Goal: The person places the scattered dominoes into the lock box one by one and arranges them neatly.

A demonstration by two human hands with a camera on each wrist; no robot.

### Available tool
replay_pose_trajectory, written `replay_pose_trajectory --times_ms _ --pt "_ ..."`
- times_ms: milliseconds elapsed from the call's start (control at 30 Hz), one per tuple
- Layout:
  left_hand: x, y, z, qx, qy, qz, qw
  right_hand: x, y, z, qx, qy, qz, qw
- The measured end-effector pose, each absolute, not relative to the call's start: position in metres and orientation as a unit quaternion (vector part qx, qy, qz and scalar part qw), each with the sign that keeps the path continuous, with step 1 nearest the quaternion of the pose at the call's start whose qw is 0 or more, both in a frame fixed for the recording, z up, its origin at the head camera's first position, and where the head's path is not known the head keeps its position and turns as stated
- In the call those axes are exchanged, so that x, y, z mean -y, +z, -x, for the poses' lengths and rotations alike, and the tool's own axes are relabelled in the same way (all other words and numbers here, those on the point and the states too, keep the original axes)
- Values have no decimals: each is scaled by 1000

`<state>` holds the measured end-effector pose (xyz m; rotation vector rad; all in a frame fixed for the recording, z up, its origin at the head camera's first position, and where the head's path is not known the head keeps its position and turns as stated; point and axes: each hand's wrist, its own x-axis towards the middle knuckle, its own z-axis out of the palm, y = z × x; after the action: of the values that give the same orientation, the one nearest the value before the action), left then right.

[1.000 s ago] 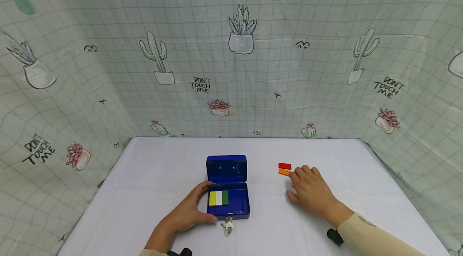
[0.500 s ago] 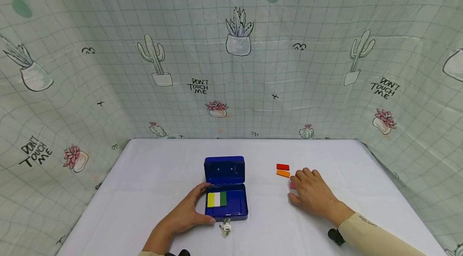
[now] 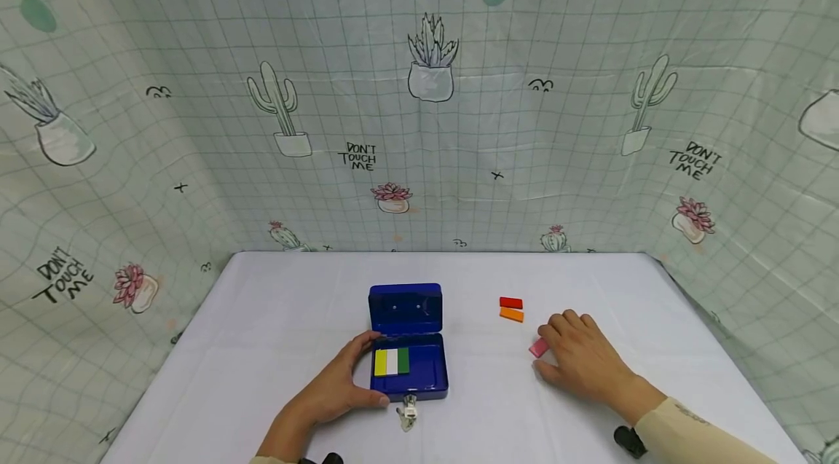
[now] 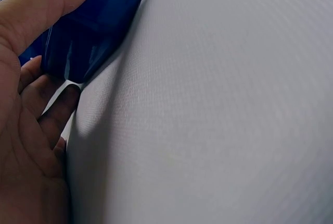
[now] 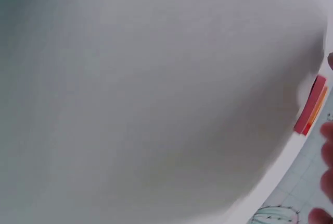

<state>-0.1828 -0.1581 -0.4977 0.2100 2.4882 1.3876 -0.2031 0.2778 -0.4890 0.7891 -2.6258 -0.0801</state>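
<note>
In the head view, a blue metal cash box (image 3: 429, 372) stands on the table with its lid (image 3: 406, 309) raised. Yellow (image 3: 380, 363), white (image 3: 392, 362) and green (image 3: 403, 361) blocks lie side by side inside, against its left wall. My left hand (image 3: 334, 385) grips the box's left side, thumb at the front corner, fingers toward the back. To the right, a pink block (image 3: 540, 347) lies on the cloth, partly beside my right hand (image 3: 583, 358). It sits between thumb and fingers; the right wrist view shows a gap from the visible fingertips.
A red block (image 3: 511, 302) and an orange block (image 3: 511, 315) lie together behind the pink one. Keys (image 3: 407, 414) hang from the lock at the box's front. White cloth covers the table (image 3: 295, 296), and a cactus-print curtain (image 3: 367, 107) surrounds it.
My right hand has left the orange block and drawn back to the right, uncovering the pink block, which now lies slanted. The left hand stays on the cash box.
</note>
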Motion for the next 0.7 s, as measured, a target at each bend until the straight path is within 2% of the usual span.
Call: replay_pose_trajectory --times_ms 233,467,700 --pt "158 -497 182 -861 484 -72 141 -284 -491 202 949 -51 -240 198" --pt "160 -496 181 -858 489 -75 141 -279 -493 206 954 -65 -235 176" --pt "160 -497 183 -855 491 -85 141 -278 -495 209 951 -51 -244 181"
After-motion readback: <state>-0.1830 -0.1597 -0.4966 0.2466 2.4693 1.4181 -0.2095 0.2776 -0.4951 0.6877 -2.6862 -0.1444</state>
